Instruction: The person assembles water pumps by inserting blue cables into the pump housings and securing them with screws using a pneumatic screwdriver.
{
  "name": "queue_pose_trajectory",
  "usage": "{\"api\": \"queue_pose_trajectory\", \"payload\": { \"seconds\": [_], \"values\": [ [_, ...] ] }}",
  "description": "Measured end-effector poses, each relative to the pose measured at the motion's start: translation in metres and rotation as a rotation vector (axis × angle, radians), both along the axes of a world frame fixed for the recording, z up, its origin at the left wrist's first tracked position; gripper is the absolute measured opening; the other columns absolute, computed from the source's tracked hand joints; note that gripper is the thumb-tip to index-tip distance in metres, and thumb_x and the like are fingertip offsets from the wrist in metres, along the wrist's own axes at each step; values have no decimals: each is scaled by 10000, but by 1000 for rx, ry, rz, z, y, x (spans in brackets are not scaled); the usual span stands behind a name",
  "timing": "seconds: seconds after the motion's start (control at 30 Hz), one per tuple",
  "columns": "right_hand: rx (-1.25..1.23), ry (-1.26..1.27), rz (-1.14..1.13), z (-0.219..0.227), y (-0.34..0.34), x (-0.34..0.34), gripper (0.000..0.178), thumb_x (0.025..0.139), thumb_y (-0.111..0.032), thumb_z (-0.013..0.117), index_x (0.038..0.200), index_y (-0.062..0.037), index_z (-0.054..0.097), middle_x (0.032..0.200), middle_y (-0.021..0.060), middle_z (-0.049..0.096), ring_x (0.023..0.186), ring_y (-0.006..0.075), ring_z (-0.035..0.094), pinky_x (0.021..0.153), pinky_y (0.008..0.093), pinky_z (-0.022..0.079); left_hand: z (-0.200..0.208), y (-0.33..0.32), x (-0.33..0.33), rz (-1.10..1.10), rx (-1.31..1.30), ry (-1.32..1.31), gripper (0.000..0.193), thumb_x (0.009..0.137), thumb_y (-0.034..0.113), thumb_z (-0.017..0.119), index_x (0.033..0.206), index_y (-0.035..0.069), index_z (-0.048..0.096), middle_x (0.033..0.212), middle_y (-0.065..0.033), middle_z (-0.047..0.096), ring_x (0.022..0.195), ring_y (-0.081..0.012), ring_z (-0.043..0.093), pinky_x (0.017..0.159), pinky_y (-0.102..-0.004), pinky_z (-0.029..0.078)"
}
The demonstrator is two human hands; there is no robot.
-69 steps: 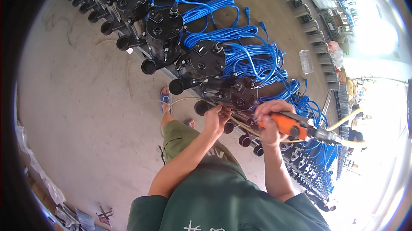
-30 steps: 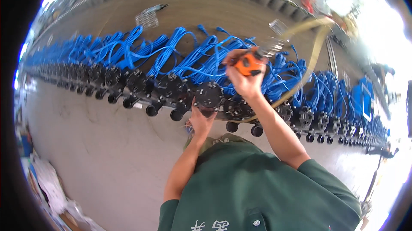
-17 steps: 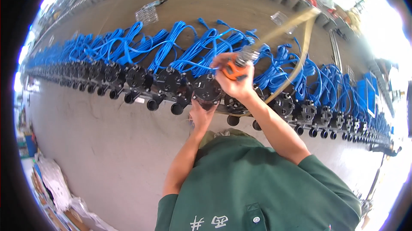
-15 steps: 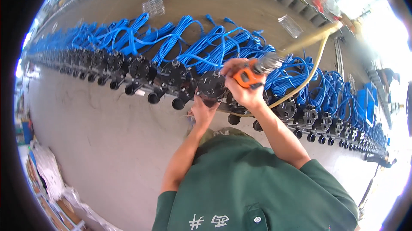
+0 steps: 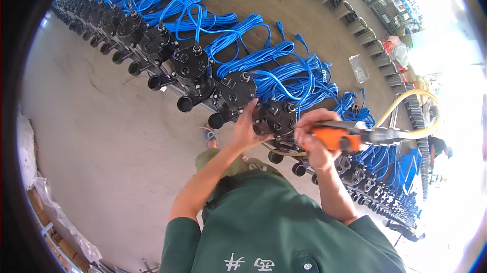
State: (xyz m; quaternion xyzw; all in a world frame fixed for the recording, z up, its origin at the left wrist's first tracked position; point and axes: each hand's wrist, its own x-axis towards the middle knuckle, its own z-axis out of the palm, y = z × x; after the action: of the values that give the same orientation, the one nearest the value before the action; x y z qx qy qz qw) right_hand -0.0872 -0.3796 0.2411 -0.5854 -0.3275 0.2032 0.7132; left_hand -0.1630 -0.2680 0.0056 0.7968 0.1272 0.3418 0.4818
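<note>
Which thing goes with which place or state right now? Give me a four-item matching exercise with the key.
Things:
1. Orange tool
2. Left hand
3. Blue cables
4. Yellow hose

Places or states:
A. Lying in bundles
B. Curving in a loop at the picture's right
C. Against a black cylinder
D. Held in the right hand

Pairs: 1-D, 2-C, 3-A, 4-B
</note>
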Motion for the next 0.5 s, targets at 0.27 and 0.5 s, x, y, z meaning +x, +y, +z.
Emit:
{"api": "queue_pose_trajectory", "payload": {
  "seconds": [0.27, 0.5],
  "values": [
    [-53, -168, -106, -30, 72, 43, 303, 809, 84, 552, 1090, -22, 513, 913, 120, 604, 701, 155, 584, 668, 312, 529, -36, 7, 9, -276, -296, 32, 1207, 540, 358, 988, 1500, 18, 340, 1351, -189, 583, 1239, -383, 588, 1063, -454, 473],
    [-271, -272, -64, -53, 65, 59, 316, 788, 77, 529, 1099, 27, 541, 915, 146, 642, 717, 163, 613, 672, 304, 543, -48, 11, 17, -310, -329, -47, 1121, 591, 337, 993, 1464, 6, 374, 1329, -163, 557, 1203, -293, 583, 1065, -397, 453]
  ]
}}
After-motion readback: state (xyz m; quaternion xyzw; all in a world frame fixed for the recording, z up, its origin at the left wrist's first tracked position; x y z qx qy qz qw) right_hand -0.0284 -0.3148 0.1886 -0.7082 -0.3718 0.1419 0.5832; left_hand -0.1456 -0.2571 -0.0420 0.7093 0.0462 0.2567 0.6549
